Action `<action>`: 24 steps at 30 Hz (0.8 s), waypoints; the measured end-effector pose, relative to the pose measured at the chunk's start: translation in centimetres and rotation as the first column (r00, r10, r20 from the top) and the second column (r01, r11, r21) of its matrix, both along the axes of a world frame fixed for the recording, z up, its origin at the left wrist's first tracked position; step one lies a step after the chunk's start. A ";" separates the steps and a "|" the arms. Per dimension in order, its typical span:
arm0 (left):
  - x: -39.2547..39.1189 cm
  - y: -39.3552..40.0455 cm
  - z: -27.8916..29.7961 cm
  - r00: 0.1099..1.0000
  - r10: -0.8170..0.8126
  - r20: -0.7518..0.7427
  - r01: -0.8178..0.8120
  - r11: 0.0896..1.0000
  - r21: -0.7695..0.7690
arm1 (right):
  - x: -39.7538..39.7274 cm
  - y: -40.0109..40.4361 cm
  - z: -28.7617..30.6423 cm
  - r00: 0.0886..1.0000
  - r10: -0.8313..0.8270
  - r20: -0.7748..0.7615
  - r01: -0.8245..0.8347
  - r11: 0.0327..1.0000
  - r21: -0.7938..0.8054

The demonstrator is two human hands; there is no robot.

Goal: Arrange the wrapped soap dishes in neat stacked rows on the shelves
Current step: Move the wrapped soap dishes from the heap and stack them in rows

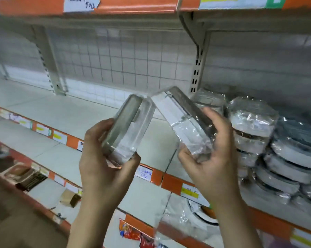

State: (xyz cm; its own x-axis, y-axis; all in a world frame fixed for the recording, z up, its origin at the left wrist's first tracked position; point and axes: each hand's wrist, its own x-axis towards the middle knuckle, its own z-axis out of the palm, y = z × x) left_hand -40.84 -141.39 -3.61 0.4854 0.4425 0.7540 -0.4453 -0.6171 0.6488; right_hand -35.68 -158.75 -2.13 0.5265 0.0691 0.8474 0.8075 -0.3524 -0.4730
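My left hand [104,165] grips one wrapped soap dish [128,126], a clear and grey oblong held on edge, tilted right. My right hand [210,154] holds a second wrapped soap dish [181,120], tilted left, so the two tops nearly meet in front of the white shelf [65,111]. Loose plastic wrap [170,219] hangs below the right one. On the shelf to the right stand stacks of wrapped soap dishes [253,129], leaning and uneven, with darker grey ones [298,149] at the far right.
A wire grid back panel [119,59] and a slotted upright [196,72] stand behind the shelf. Orange edge strips with price labels [144,173] run along each shelf front. Lower shelves hold a brown tray [18,171], small packets and a round white item [203,213].
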 end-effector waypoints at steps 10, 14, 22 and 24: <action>-1.5 12.9 -3.7 0.938 0.300 -0.174 -0.290 0.954 0.083 | -0.6 13.1 -4.7 0.982 -0.127 -0.142 0.112 0.988 -0.105; -2.3 20.6 -4.3 0.948 0.154 -0.278 -0.162 0.987 -0.007 | -0.6 19.9 -4.9 0.961 -0.198 -0.194 0.176 0.977 -0.123; -5.2 37.3 -4.1 0.896 0.261 -0.360 -0.223 0.964 0.146 | -0.6 35.5 -3.9 0.972 -0.171 -0.162 0.166 0.985 -0.046; -5.3 39.8 -4.2 0.879 0.283 -0.384 -0.250 0.959 0.134 | -0.4 38.4 -4.0 0.970 -0.157 -0.183 0.152 0.987 -0.043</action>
